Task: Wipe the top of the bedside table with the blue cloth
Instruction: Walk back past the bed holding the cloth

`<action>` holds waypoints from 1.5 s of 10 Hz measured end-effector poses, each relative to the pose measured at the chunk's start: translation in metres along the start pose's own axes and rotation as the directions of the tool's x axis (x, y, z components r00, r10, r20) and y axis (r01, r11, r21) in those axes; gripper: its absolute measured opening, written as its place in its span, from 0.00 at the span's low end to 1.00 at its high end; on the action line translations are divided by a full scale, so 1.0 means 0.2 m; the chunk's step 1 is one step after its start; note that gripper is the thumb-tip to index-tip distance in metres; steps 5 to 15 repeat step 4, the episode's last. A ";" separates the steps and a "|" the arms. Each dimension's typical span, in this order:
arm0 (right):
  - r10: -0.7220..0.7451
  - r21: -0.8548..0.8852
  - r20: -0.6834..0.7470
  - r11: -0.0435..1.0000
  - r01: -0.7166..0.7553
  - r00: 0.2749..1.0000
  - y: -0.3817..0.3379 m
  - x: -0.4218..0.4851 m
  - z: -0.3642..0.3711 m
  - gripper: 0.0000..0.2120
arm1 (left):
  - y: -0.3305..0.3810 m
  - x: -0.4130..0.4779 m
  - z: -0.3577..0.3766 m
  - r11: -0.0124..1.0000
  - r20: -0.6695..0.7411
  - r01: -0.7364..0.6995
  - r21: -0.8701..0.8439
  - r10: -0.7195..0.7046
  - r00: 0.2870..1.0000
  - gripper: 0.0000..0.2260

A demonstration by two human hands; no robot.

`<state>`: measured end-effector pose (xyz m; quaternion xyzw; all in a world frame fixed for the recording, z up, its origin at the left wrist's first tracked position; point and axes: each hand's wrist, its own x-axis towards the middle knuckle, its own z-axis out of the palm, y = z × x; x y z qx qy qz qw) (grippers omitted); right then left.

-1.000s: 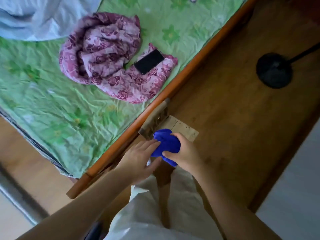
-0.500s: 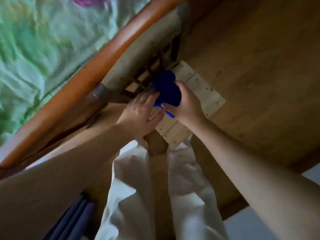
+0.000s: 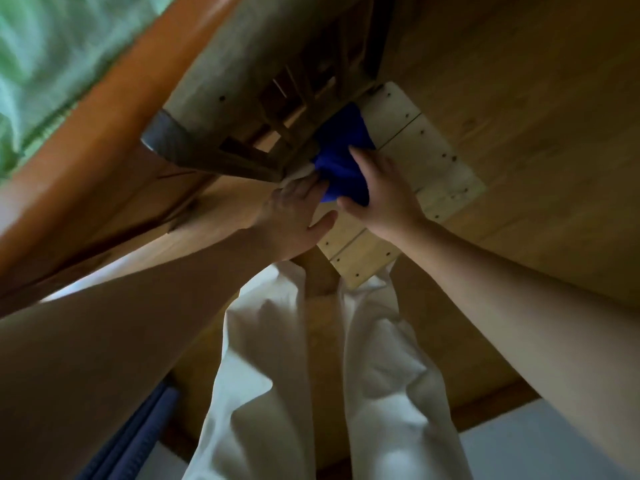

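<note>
The blue cloth (image 3: 343,157) lies bunched on the pale planked top of the small wooden bedside table (image 3: 436,161), close to its slatted back piece (image 3: 239,98). My right hand (image 3: 384,195) grips the cloth from the right, thumb under its near edge and fingers over it. My left hand (image 3: 294,213) lies flat beside it, with straight fingertips touching the cloth's left edge and the thumb spread out. Part of the cloth is hidden under both hands.
The orange wooden bed rail (image 3: 114,109) runs diagonally at the left, with the green sheet (image 3: 41,64) behind it. Brown wooden floor (image 3: 519,133) surrounds the table on the right. My white trousers (image 3: 381,375) fill the lower middle.
The view has dipped and closed in on the table. Both hands have moved forward with the cloth, from above the near edge to the top near the back piece.
</note>
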<state>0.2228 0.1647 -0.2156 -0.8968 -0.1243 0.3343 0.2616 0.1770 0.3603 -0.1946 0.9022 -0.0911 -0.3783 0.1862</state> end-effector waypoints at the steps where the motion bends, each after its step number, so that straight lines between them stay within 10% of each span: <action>1: 0.033 -0.064 0.066 0.998 -0.028 0.997 -0.02 -0.04 -0.06 0.37 | 0.02 -0.03 -0.03 0.997 0.068 0.051 0.052 -0.055 0.996 0.28; 4: 0.102 -0.073 -0.060 0.992 -0.106 0.993 -0.39 -0.59 -0.51 0.21 | 0.34 -0.61 -0.54 0.979 -0.121 0.167 0.117 -0.153 0.981 0.27; 15: 0.102 -0.073 -0.060 0.992 -0.106 0.993 -0.39 -0.59 -0.51 0.21 | 0.34 -0.61 -0.54 0.979 -0.121 0.167 0.117 -0.153 0.981 0.27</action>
